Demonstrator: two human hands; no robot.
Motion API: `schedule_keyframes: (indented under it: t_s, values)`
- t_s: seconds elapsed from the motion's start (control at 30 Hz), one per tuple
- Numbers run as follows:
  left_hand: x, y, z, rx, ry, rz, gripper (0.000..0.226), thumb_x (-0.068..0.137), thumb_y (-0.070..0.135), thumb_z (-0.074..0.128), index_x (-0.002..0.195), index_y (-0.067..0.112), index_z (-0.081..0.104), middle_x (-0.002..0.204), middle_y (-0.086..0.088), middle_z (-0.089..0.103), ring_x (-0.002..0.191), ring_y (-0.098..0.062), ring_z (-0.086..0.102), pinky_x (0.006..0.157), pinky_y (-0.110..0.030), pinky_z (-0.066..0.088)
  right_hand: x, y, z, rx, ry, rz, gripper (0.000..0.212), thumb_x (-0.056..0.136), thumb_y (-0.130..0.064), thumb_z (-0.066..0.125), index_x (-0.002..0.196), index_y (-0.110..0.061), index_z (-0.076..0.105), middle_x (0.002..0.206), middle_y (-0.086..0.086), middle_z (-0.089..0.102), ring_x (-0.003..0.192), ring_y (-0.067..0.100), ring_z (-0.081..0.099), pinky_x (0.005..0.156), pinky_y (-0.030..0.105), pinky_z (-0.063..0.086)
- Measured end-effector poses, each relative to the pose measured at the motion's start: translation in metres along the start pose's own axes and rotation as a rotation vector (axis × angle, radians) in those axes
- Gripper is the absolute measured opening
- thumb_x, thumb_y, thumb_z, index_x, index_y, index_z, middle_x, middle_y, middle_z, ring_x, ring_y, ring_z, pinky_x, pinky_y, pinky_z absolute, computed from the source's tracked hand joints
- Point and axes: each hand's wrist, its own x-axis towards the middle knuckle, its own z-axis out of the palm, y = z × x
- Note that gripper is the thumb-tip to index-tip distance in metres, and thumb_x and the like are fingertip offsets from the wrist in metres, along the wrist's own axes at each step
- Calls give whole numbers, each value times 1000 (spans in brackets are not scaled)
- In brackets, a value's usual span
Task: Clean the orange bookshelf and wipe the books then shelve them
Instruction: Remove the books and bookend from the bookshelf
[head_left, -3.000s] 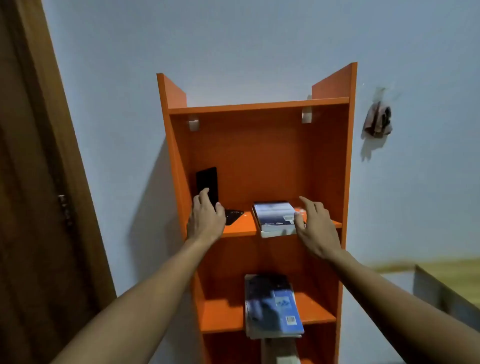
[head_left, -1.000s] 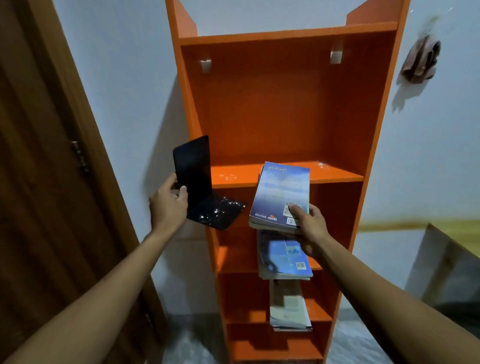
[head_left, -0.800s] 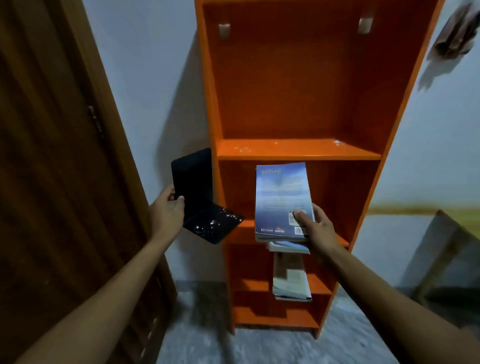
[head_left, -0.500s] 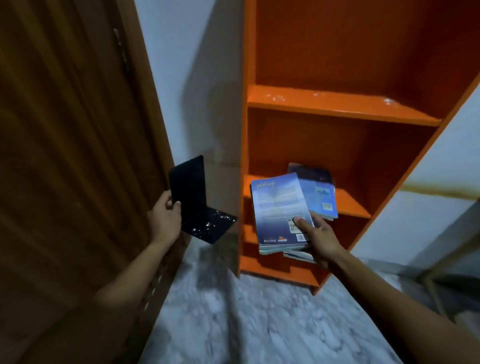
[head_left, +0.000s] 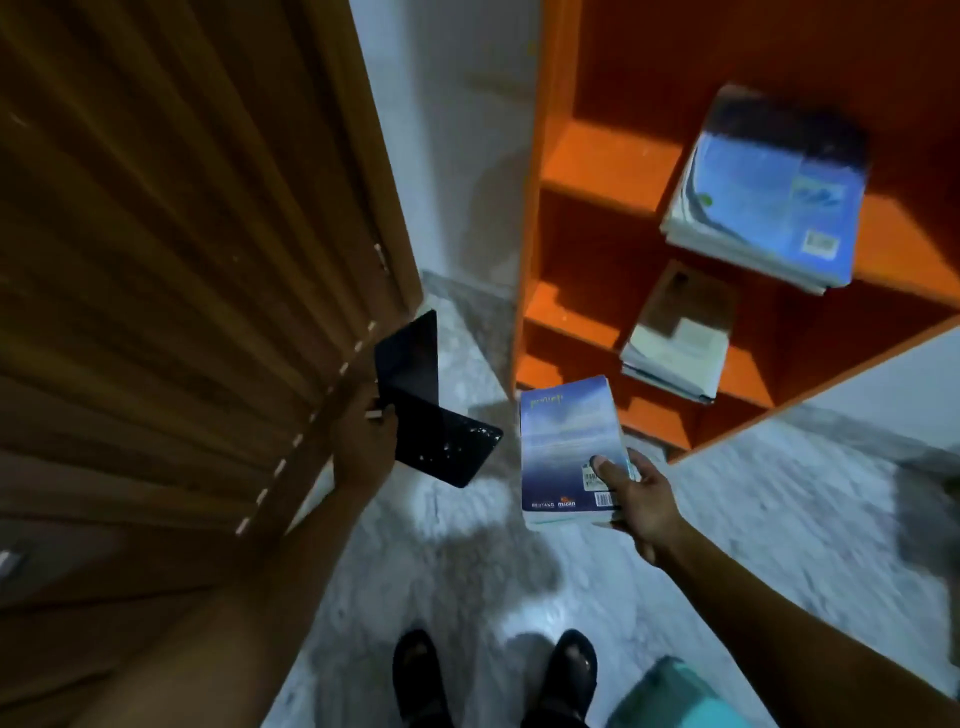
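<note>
The orange bookshelf (head_left: 597, 161) stands at the upper right against a pale wall. My right hand (head_left: 636, 499) grips a stack of books with a blue cover on top (head_left: 569, 447), held low in front of the shelf's bottom. My left hand (head_left: 363, 447) holds a black L-shaped bookend (head_left: 431, 415) speckled with dust, out to the left of the shelf. A blue-covered stack of books (head_left: 769, 192) lies flat on one shelf. A paler stack of books (head_left: 680, 338) lies on the shelf below it.
A brown wooden door (head_left: 171, 249) fills the left side, close to my left hand. The floor (head_left: 467, 561) is grey marbled tile. My feet in black sandals (head_left: 493, 675) show at the bottom. A teal object (head_left: 670, 696) sits at the lower right.
Both hands took the bookend and the book stack off the shelf and lowered them. My view tipped down from the upper shelves to the floor and my feet.
</note>
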Motion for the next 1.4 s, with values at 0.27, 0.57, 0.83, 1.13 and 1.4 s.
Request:
schedule_keyframes:
  t_s: [0.27,0.57,0.83,1.13,1.4]
  values:
    - [4,-177,175,25,-21,54,6,95,4,56,100,8,58,96,-1,63,88,-14,58,69,-10,43,142,191,-23,55,155,99,27,92,-19,69,117,-17,58,93,14,70,67,27,69,54,39,60]
    - [40,-351,302,56,-96,114,4,94,0,58,97,3,58,95,-8,65,86,-19,62,70,-19,48,269,369,-34,116,268,98,26,93,-17,67,118,-13,58,91,17,69,64,31,67,52,40,60]
    - [94,-402,366,33,-101,224,7,91,1,60,87,2,55,80,-8,60,78,-20,59,57,-10,40,346,432,-30,173,350,-12,24,94,-20,68,116,-20,58,90,11,70,67,26,69,50,37,60]
    - [89,-419,361,7,-183,179,12,88,6,67,98,7,63,88,-8,70,86,-27,67,68,-26,50,359,457,-31,-267,510,222,21,80,-11,79,87,-3,60,92,19,67,72,29,67,66,31,59]
    - [103,-359,288,-105,-363,275,35,85,21,77,116,19,58,115,2,66,107,-9,62,91,-21,49,345,372,-22,-409,427,95,64,95,-25,61,149,-5,32,136,25,52,115,40,57,68,32,43]
